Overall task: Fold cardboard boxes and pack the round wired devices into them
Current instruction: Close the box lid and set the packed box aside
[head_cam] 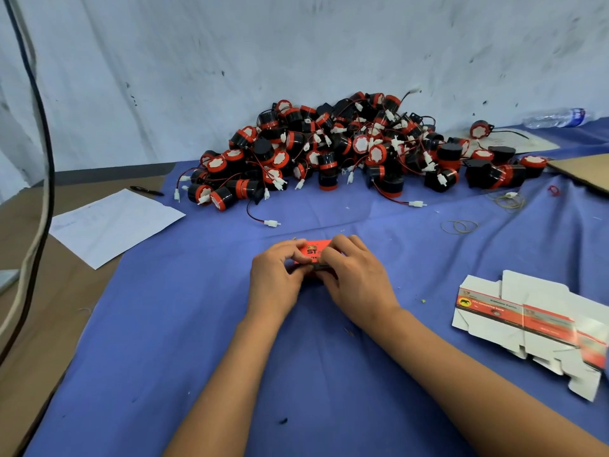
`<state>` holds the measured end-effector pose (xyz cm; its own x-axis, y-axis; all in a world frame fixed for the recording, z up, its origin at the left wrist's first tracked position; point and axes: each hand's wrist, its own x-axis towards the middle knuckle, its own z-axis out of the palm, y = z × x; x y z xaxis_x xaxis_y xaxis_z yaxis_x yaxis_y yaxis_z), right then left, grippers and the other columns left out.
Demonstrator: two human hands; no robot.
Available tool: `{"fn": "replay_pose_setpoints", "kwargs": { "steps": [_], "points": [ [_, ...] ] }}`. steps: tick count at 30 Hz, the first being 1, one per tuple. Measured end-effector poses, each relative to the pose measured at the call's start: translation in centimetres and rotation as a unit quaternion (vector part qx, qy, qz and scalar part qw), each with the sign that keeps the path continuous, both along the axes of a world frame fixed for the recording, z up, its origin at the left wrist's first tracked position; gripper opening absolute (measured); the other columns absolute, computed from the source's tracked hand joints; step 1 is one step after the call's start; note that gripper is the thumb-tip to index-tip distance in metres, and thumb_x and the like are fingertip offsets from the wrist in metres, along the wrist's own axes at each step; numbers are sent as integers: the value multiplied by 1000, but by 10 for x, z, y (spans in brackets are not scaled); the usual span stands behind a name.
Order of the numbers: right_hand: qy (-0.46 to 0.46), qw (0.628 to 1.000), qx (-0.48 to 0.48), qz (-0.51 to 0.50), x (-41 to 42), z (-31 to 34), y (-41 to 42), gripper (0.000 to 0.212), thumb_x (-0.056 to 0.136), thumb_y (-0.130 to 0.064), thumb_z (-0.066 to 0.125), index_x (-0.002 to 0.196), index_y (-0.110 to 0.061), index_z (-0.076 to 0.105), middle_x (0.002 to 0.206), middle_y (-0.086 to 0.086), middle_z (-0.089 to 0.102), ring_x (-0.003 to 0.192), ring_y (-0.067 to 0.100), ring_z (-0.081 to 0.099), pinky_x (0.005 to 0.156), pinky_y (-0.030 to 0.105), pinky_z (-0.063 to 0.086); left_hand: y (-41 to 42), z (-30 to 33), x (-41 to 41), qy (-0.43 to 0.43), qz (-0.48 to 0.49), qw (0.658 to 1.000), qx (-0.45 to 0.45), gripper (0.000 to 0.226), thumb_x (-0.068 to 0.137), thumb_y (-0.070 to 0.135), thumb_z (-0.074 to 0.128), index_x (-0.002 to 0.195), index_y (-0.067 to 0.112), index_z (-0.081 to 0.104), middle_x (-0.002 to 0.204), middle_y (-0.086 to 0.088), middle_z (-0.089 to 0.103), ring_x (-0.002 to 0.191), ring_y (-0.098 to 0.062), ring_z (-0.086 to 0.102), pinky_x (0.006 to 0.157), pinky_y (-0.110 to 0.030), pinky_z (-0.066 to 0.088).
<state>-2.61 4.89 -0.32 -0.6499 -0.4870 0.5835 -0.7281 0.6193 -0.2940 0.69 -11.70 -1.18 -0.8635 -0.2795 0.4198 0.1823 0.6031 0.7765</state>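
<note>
Here your left hand (275, 275) and right hand (357, 278) curl their fingers around the small red box (314, 252) on the blue cloth (197, 324), with the pile of round wired devices (346, 146) beyond and flat box blanks (527, 324) right.

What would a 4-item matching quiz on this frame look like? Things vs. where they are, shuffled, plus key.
Things:
1. red box
2. flat box blanks
3. pen
4. water bottle

Places:
A. far right, against the wall
B. gripped by the left hand and right hand
C. left, beyond the white paper sheet
D. right, lying on the blue cloth

Pairs: 1-B, 2-D, 3-C, 4-A
</note>
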Motion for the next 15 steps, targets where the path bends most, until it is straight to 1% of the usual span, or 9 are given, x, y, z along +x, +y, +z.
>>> {"fn": "replay_pose_setpoints", "kwargs": {
  "steps": [1, 2, 4, 5, 7, 9, 11, 13, 15],
  "points": [
    [-5, 1000, 8, -1, 0, 1, -1, 10, 89, -12, 71, 86, -6, 63, 97, 8, 59, 92, 30, 52, 70, 42, 48, -2, 4, -3, -21, -4, 1000, 8, 17, 78, 3, 86, 82, 15, 75, 124, 5, 71, 122, -10, 62, 95, -6, 42],
    [-9, 1000, 15, 3, -1, 3, 1, 10, 88, -12, 71, 88, -6, 63, 97, 9, 58, 93, 30, 52, 73, 41, 47, -3, 6, -6, -46, -18, 999, 20, 19, 78, 5, 87, 85, 16, 74, 125, 5, 69, 122, -10, 62, 99, -12, 44],
    [-26, 999, 40, 17, -2, 8, 1, 9, 89, -14, 69, 93, -8, 64, 99, 8, 57, 95, 30, 51, 78, 40, 46, -4, 11, -7, -91, -54, 992, 72, 24, 79, 3, 86, 90, 18, 71, 121, -1, 72, 116, -17, 66, 106, -32, 51],
    [-39, 997, 66, 19, -3, 14, 4, 11, 90, -18, 69, 96, -10, 64, 100, 6, 56, 98, 29, 51, 79, 40, 45, -3, 15, -6, -108, -67, 988, 84, 26, 79, 2, 86, 89, 18, 70, 115, -4, 74, 111, -21, 69, 104, -40, 53],
    [-58, 990, 122, 27, -7, 26, 12, 19, 91, -30, 70, 103, -16, 65, 103, 2, 56, 104, 27, 52, 80, 43, 47, -3, 20, -3, -122, -77, 988, 59, 27, 77, 3, 88, 88, 22, 71, 103, -3, 76, 101, -23, 72, 97, -45, 57],
    [-73, 988, 123, 62, -8, 44, 21, 31, 89, -35, 75, 115, -19, 69, 113, 4, 61, 110, 27, 54, 87, 45, 48, -4, 28, 3, -108, -81, 990, 42, 26, 77, 7, 89, 89, 24, 72, 93, 3, 77, 91, -20, 73, 90, -42, 60],
    [-95, 988, 71, 101, -2, 66, 39, 32, 91, -29, 76, 121, -18, 73, 112, 6, 69, 105, 26, 60, 88, 45, 49, 5, 41, 9, -65, -90, 990, 89, 20, 79, 17, 87, 92, 19, 71, 91, 1, 78, 86, -21, 74, 81, -35, 62],
    [-109, 990, 30, 89, 4, 91, 66, 24, 94, -26, 74, 117, -19, 77, 102, 2, 75, 93, 23, 65, 81, 45, 51, 33, 63, 13, -23, -106, 983, 151, 24, 78, 30, 80, 93, 14, 68, 88, -4, 78, 82, -22, 74, 70, -24, 60],
    [-125, 991, -32, 37, 13, 116, 108, 23, 95, -26, 73, 117, -21, 78, 104, -2, 77, 93, 15, 66, 83, 38, 52, 79, 87, 11, 2, -139, 974, 180, 27, 82, 38, 75, 94, 15, 68, 78, 0, 75, 76, -15, 72, 67, -21, 56]
  ]
}}
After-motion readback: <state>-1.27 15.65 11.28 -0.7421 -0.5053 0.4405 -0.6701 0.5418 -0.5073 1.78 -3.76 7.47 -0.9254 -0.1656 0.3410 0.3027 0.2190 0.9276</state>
